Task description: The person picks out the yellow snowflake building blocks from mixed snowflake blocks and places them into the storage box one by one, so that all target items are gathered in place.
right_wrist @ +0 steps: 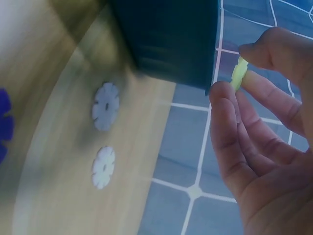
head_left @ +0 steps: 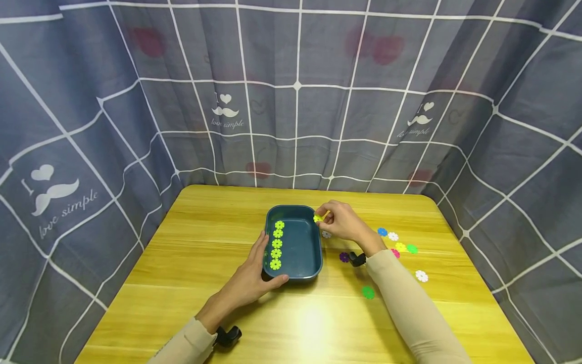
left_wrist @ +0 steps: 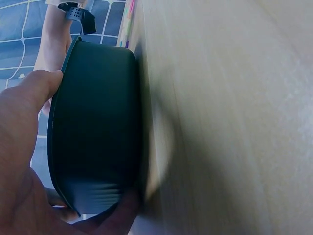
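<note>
A dark blue-green tray (head_left: 300, 250) sits on the wooden table. Inside, along its left wall, runs a column of several yellow-green flower-shaped discs (head_left: 276, 243). My left hand (head_left: 247, 280) holds the tray at its near left corner, fingers along the left side and thumb at the near rim; the left wrist view shows the thumb (left_wrist: 41, 85) on that rim. Between thumb and fingertips, my right hand (head_left: 343, 222) pinches a yellow flower-shaped disc (right_wrist: 239, 73) by the tray's far right rim. A whitish disc (head_left: 326, 234) lies on the table below this hand.
Right of the tray are scattered a purple disc (head_left: 344, 257), green discs (head_left: 368, 292), a blue disc (head_left: 382, 231), a pink disc (head_left: 395, 253), a yellow disc (head_left: 400, 246) and white discs (head_left: 421, 276). A grey-blue checked curtain (head_left: 273, 106) surrounds the table's back and sides.
</note>
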Tool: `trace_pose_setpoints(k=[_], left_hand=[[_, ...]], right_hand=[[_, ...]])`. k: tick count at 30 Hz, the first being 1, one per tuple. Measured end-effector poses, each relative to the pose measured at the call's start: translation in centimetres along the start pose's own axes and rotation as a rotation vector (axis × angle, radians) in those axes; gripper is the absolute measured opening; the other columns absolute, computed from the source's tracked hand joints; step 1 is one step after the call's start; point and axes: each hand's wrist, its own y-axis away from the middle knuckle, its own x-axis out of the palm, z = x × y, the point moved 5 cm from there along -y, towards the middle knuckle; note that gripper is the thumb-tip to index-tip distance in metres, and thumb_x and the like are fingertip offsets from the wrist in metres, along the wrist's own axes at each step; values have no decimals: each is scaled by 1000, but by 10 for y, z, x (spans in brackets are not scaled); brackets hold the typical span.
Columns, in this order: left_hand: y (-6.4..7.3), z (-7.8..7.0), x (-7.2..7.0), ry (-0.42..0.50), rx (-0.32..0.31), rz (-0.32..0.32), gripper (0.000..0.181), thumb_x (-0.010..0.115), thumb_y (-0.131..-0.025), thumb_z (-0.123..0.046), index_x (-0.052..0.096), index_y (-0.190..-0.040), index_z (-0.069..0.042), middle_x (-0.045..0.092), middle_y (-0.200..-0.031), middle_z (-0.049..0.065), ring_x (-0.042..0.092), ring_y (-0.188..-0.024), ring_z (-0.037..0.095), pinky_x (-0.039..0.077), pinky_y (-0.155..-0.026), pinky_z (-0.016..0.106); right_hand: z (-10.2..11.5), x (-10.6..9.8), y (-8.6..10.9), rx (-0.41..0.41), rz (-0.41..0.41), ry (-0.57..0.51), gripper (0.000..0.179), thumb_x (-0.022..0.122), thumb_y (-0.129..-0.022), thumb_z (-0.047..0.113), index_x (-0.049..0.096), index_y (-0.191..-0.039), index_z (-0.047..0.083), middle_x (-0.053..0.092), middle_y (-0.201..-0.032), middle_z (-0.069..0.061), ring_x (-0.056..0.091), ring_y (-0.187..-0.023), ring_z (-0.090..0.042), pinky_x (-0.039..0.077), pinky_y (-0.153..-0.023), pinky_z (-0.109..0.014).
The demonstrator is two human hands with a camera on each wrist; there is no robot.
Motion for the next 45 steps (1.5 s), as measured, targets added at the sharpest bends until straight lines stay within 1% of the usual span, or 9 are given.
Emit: trace_pose_setpoints(k=[5,11,17,21,29,33,39,45], left_hand=[[0,-1,-1,-2,5,-1,127,88,-101,-60,11,-189,-12,1,-200,10,42,-171,56,48,-127,79],[0,-1,-1,2,3,2,126,88,-102,-59,10,-189,-12,0,-200,10,40,-172,56,46,-128,80],[0,2,2,10,-5,4,127,88,-101,-60,9,-189,-13,0,-200,7,37,-175,53,45,-130,79],[-1,3,2,19,0,-1,127,88,-101,-59,10,-189,-11,1,-200,7,36,-175,52,44,-131,79],[-2,1,2,5,8,-16,127,89,-101,-59,12,-189,-10,2,-200,9,38,-175,52,46,-131,77],[-2,1,2,6,7,-10,127,89,-101,-59,11,-189,-11,1,-200,6,38,-175,51,46,-131,76],[-2,0,2,3,8,-10,127,89,-101,-60,11,-189,-11,1,-200,6,39,-174,52,47,-130,77],[-1,0,2,5,3,-10,127,89,-101,-60,11,-189,-11,1,-200,8,38,-175,52,46,-131,76]], right_hand=[[4,2,-6,0,27,-3,21,90,-101,13,86,-122,9,84,-121,-10,83,-91,-15,70,-82,-29],[11,4,-13,-25,44,-2,21,88,-102,14,85,-122,8,85,-124,-12,85,-93,-16,70,-83,-30],[19,6,-18,-25,82,11,22,89,-102,14,86,-123,8,83,-120,-12,85,-92,-16,71,-84,-32],[22,8,-22,-24,96,38,22,88,-103,15,86,-124,9,83,-117,-9,84,-92,-14,70,-85,-32],[26,10,-32,-53,114,57,23,88,-102,15,86,-124,9,84,-118,-10,83,-90,-12,69,-83,-29],[28,12,-37,-60,121,64,24,88,-102,13,87,-125,9,84,-117,-9,82,-90,-10,70,-84,-29],[31,17,-44,-89,140,66,24,87,-102,12,87,-126,8,83,-116,-10,83,-91,-11,70,-85,-29],[34,21,-50,-94,171,67,24,87,-103,12,87,-127,8,84,-119,-10,83,-93,-14,70,-85,-29]])
